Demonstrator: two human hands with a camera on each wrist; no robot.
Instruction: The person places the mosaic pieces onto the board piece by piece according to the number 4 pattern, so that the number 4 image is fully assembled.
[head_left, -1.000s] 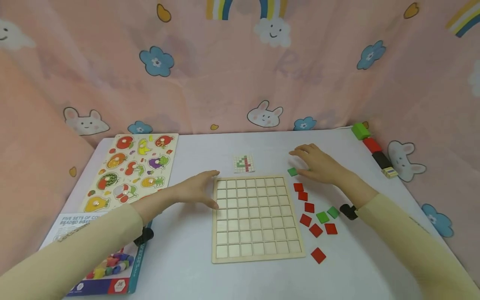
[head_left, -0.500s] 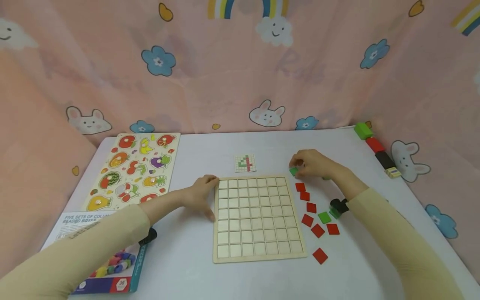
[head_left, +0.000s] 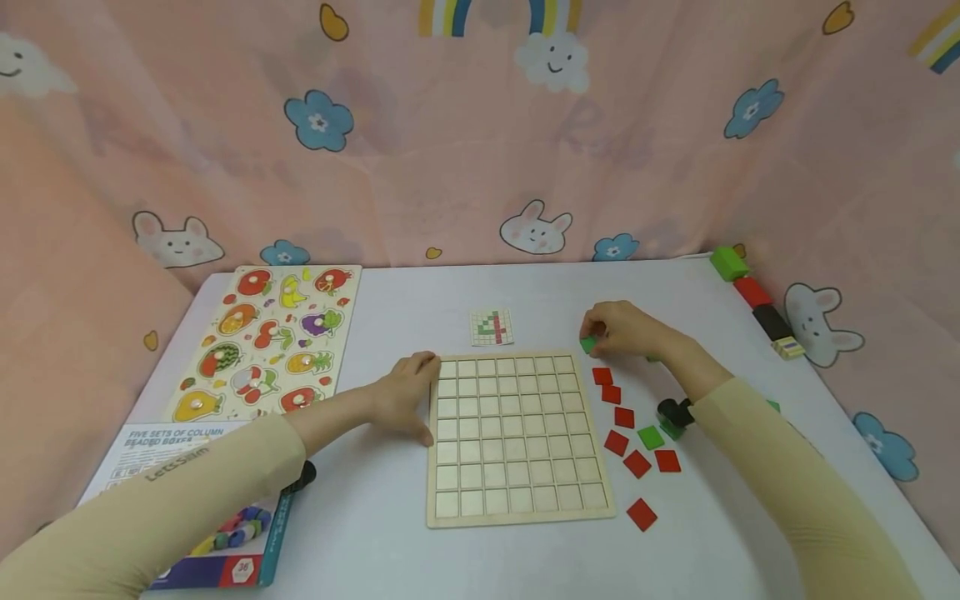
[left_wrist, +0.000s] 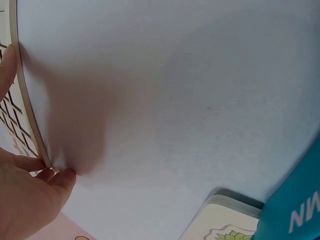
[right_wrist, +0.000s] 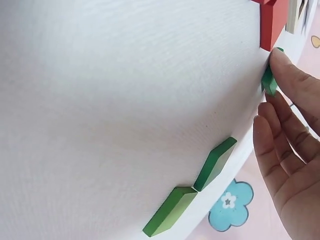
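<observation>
A wooden grid board (head_left: 521, 437) lies flat on the white table. My left hand (head_left: 399, 397) holds its left edge, with the thumb (left_wrist: 7, 70) on the side and the bent fingers at the far left corner. Right of the board's far corner, my right hand (head_left: 626, 327) pinches a small green square tile (right_wrist: 270, 80) between thumb and fingers, tilted near the table. Several red tiles (head_left: 637, 463) lie in a loose line along the board's right side. Near them are a green tile (head_left: 650, 437) and another green tile (head_left: 671, 428), partly behind the wrist camera.
A small pattern card (head_left: 491, 327) with green and red squares lies beyond the board. At left are a fruit picture board (head_left: 273, 333) and a beaded-box package (head_left: 262, 542), partly under the sleeve. A green block (head_left: 728, 263) and other blocks line the far right edge.
My right hand has closed its thumb and fingers on the green tile. My left hand has drawn in from spread fingers to hold the board's left edge and corner.
</observation>
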